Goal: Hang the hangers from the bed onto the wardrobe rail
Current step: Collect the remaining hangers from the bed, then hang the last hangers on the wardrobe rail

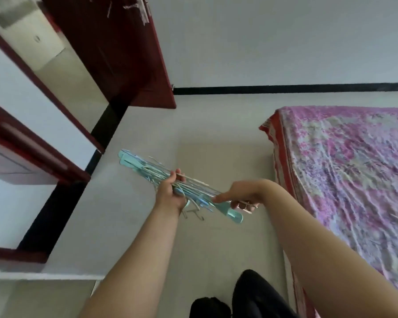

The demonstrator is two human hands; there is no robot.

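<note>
Bundle of hangers [147, 173], pale teal plastic mixed with thin whitish wire, held stacked flat together in the air above the floor [216, 157], running diagonally from upper left to lower right. Teal shoulder ends fan out at the far left; more teal ends stick out at the lower right. A few wire hooks dangle below the middle of the bundle. Left hand [170, 191] wrapped around the middle of the stack, fingers curled over the top, clenched on it. Right hand [239, 195] gripping the lower-right end, index finger stretched along the bundle, other fingers closed around the wire pieces. Both forearms bare, reaching forward from the bottom of the view. Bed [354, 168] to the right, covered by a pink floral sheet with a red striped border, near the right arm. Dark red wardrobe door [115, 49] standing open at upper left; more dark red framing along the left edge. White wall behind, black skirting strip at its base. Black-clad legs at bottom centre.
</note>
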